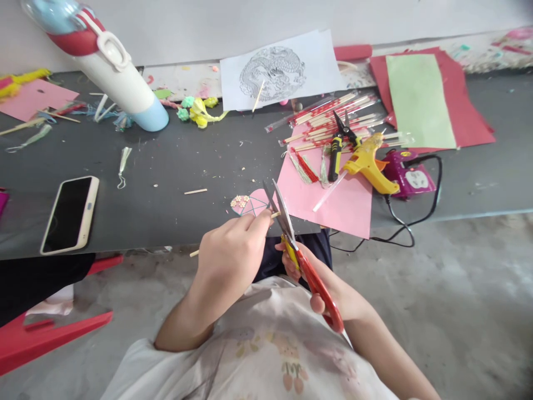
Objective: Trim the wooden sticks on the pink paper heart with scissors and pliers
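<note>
My left hand is closed around a thin wooden stick, whose one end pokes out at the left and the other at the fingertips. In my right hand are scissors with red and yellow handles. Their blades stand apart, with the stick's tip between them. Just beyond the blades lies a pink paper shape with blue lines and small wooden slices on it. A short cut stick rests on the dark table to its left.
Packaged sticks, pliers and a yellow glue gun lie over pink paper at right. Its cord hangs off the table edge. A bottle and a phone are at left; a dragon print leans behind.
</note>
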The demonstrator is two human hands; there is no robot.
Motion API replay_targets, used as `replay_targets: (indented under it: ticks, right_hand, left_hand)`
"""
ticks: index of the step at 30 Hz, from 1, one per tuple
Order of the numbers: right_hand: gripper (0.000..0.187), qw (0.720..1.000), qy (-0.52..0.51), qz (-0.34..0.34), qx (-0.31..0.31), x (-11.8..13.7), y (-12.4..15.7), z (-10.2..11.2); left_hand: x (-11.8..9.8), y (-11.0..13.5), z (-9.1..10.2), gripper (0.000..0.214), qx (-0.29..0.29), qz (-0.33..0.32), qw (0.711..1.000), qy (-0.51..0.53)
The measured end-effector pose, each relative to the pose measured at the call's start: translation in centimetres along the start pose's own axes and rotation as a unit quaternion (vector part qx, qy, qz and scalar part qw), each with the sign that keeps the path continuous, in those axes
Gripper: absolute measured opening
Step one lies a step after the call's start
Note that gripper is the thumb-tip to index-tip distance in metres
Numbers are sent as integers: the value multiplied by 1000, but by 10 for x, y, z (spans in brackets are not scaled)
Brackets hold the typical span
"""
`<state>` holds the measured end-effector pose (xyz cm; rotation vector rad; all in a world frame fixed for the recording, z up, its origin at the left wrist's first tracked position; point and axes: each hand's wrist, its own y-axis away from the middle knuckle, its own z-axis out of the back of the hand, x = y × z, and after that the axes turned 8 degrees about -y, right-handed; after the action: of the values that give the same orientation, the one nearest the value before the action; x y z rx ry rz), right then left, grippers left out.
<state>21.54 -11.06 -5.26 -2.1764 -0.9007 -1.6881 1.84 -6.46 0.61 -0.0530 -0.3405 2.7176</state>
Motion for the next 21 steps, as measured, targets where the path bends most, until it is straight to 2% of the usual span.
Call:
replay_targets:
  ticks: [5, 12, 16, 21]
  right_hand:
    - [72, 998, -26, -54, -13, 6, -1, 0]
    - [49, 991, -96, -78, -45, 11, -1, -3]
    - [50, 985, -121, -85, -89, 8, -4, -2]
    - [50, 988, -57, -93, -113, 3, -5, 4]
  left_hand:
    - [0, 1, 0, 20, 6, -5, 1000, -25]
    - [-1, 1, -3, 19, 42, -1, 999, -11]
    - [1, 0, -6, 20, 58, -1, 998, 8]
    - [3, 0, -10, 22, 57, -11, 998, 35]
